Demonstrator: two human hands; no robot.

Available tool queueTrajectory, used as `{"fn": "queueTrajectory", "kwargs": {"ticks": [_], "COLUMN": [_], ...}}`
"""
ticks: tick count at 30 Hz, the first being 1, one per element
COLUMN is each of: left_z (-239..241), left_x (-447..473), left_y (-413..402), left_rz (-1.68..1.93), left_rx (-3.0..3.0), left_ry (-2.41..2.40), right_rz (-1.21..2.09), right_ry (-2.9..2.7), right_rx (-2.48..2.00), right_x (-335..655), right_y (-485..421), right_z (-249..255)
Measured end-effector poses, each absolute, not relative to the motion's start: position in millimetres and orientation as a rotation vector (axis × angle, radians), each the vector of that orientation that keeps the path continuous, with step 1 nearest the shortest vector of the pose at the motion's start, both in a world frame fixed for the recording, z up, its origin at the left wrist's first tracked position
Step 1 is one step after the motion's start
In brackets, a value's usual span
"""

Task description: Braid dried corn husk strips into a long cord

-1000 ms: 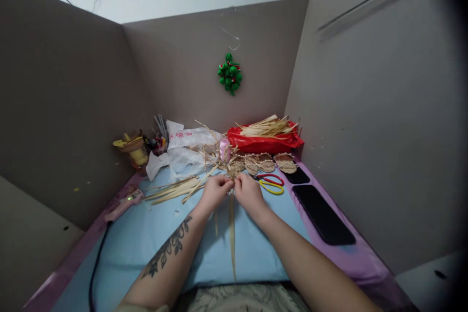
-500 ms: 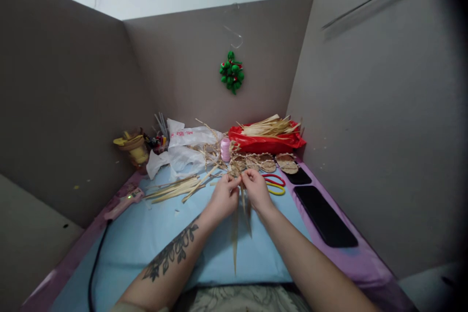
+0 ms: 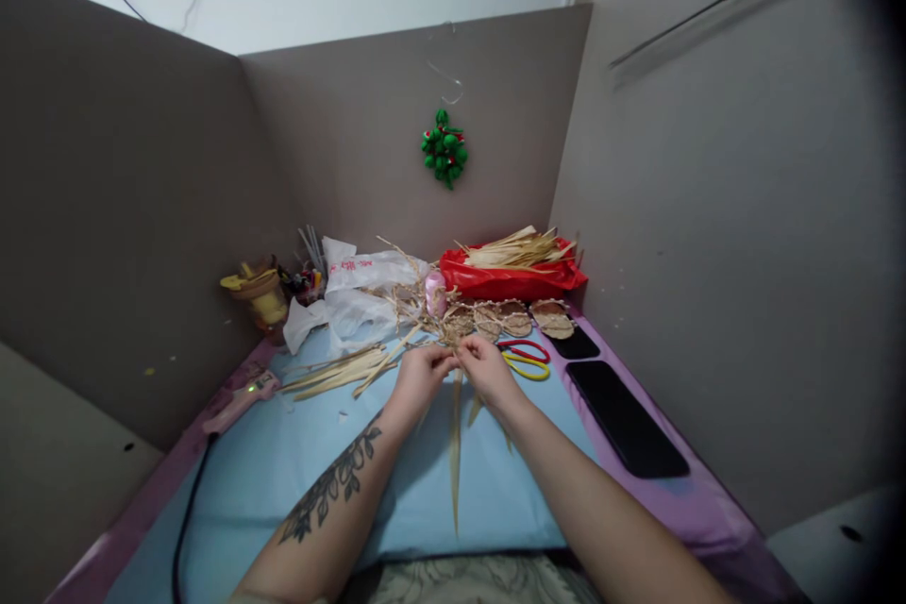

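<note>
Several pale, flat straw strips (image 3: 455,453) hang down from between my hands over the blue cloth (image 3: 297,481). My left hand (image 3: 423,377) pinches the strips from the left, thumb and forefinger pressed together. Close beside it, my right hand (image 3: 488,370) pinches the same strips near their top, its fingertips almost meeting the left ones. The exact hold at the fingertips is too small to make out. Just beyond the fingers lie round woven straw pieces (image 3: 487,321). Scissors with a red and a yellow handle loop (image 3: 528,366) lie right of my right hand.
A red bag (image 3: 495,281) full of straw stands at the back, with a pink thread spool (image 3: 435,294) beside it. Loose strips (image 3: 340,373) and a corded pink tool (image 3: 244,396) lie left. Dark phones (image 3: 627,420) lie right. Grey panels (image 3: 411,75) enclose the table.
Both hands have shifted slightly left, still close together. The hanging strips are spread wider, with a tip now showing beneath my right wrist. The view has tilted slightly.
</note>
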State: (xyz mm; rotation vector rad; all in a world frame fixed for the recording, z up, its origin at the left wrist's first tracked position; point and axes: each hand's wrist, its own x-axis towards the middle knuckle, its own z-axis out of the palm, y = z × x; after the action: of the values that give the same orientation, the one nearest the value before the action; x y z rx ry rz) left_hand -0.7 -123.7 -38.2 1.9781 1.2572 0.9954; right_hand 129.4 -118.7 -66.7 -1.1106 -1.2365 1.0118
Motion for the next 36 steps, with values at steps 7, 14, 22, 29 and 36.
{"fn": "queueTrajectory", "kwargs": {"ticks": [7, 14, 22, 29, 36], "left_z": [-36, -40, -44, -40, -55], "left_x": [2, 4, 7, 5, 0], "left_y": [-123, -125, -122, -116, -104], "left_rz": [0.994, 0.994, 1.151, 1.289, 1.375], "left_rx": [1.726, 1.731, 1.516, 1.103, 1.232], "left_ry": [1.194, 1.137, 1.222, 0.960, 1.019], "right_rz": [1.065, 1.014, 0.840, 0.512, 0.743], "right_ry": [-1.258, -1.333, -1.384, -1.577, -1.618], "right_rx": [-1.077, -1.085, -1.147, -1.111, -1.069], "right_x": [130, 142, 131, 119, 127], "right_y": [-118, -121, -134, -144, -141], "right_z": [-68, -58, -53, -62, -60]}}
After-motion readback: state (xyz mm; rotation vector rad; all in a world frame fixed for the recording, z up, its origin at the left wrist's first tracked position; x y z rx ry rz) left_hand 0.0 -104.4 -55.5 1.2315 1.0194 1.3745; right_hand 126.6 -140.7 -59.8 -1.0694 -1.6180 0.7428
